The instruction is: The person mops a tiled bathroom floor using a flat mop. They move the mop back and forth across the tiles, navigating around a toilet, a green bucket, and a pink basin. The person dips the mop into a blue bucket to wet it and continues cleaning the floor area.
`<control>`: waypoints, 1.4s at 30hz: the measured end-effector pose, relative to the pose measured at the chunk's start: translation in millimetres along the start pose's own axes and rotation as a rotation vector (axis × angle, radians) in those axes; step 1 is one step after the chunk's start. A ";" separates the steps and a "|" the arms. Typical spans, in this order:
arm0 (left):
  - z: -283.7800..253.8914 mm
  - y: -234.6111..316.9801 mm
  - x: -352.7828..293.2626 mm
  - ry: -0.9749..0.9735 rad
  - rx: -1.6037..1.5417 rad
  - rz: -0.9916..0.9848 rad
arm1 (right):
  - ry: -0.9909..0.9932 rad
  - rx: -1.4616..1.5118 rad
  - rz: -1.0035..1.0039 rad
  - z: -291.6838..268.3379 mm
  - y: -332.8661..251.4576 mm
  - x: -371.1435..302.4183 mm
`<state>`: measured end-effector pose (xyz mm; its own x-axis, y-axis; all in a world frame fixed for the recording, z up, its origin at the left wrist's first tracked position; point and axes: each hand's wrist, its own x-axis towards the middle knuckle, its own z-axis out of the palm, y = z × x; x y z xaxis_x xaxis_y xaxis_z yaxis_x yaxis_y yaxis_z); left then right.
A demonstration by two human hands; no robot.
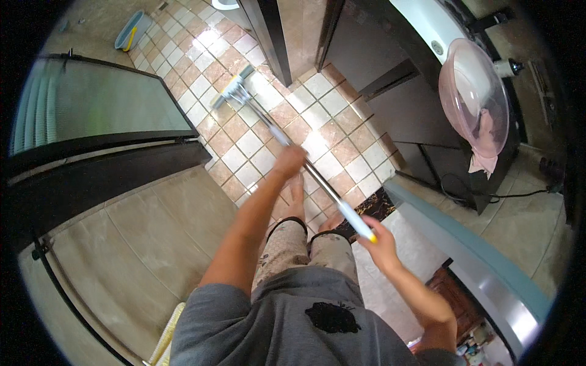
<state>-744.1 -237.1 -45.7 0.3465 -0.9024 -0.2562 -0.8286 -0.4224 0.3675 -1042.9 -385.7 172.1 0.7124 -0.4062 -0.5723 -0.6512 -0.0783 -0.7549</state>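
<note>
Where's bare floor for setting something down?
Checkered pink-and-white tiles lie bare between the silver metal mop pole and the dark cabinet, and between the pole and the frosted glass door. Crowded: around the left hand and bare feet.

Your left hand [289, 161] grips the mop [318, 178] midway, your right hand [379, 244] its top end. The mop head [232, 89] sits between the side edges of the tiled floor [334, 102].

The mop head [232, 89] sits on the floor [332, 102] between 1 door [122, 100], left, and 1 sink [425, 23], right.
</note>
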 end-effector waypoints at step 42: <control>-2.2 264.8 -80.5 0.039 -0.280 0.558 | 0.106 0.173 0.311 -75.5 12.2 -195.0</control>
<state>-990.4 -276.4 74.2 -0.0849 -0.9938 0.0723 -0.7442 0.1115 0.6586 -1209.5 -376.2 298.7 0.4506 -0.4790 -0.7533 -0.7718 0.2151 -0.5984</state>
